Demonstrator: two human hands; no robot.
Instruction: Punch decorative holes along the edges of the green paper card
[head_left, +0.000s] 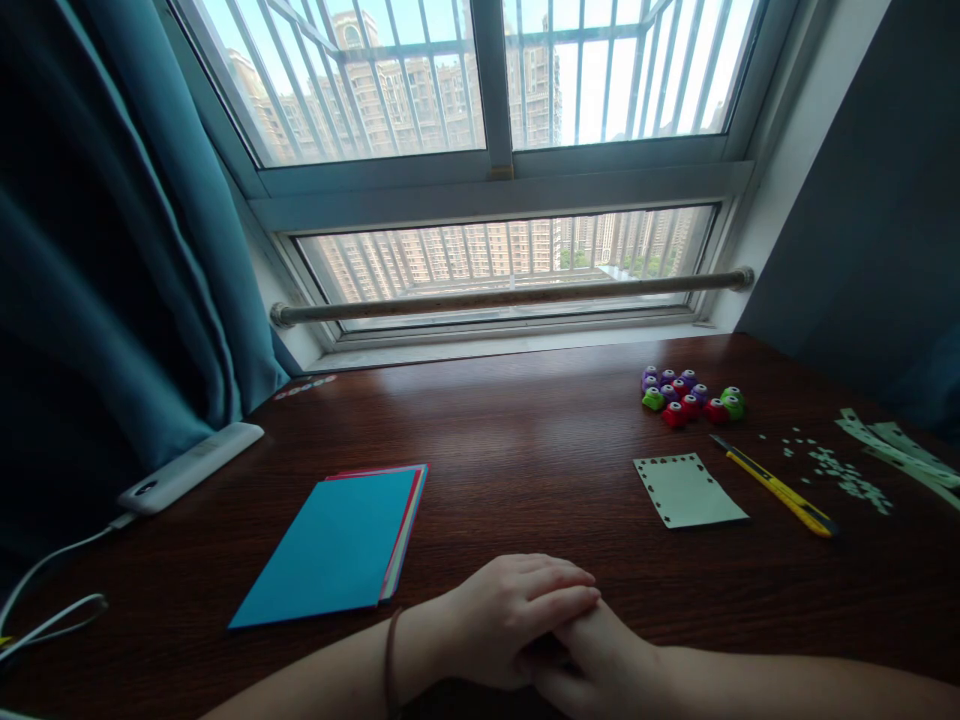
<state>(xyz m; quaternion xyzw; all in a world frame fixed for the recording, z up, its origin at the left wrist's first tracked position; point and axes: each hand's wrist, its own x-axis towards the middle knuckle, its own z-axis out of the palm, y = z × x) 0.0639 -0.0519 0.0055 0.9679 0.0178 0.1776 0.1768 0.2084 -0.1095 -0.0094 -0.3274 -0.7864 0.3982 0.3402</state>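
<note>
the left hand [517, 620] lies palm down on the dark wooden table [525, 420], fingers loosely stretched and laid over the right hand [600, 665], holding nothing. the right hand sits under it, mostly covered, so its fingers cannot be made out and i cannot tell how far open it is; no object shows in it. both forearms run off the bottom edge, and a thin dark band circles the left wrist.

just left of the hands, nearest the left hand, lies a stack of coloured paper [337, 545], a blue sheet on top with only thin edges of the sheets below showing. right of the hands and a little farther back lies a pale green card [688, 490] with small holes punched along its edges. just right of the card rests a yellow utility knife [776, 487]. behind the card sits a cluster of small craft punches [688, 394], purple, red and green; their shapes are too small to read. right of the knife lie scattered paper bits [840, 472] and pale strips [900, 452], cut off by the frame. far left of the stack, a white device [191, 467] with a cable lies by the teal curtain [97, 250].
</note>
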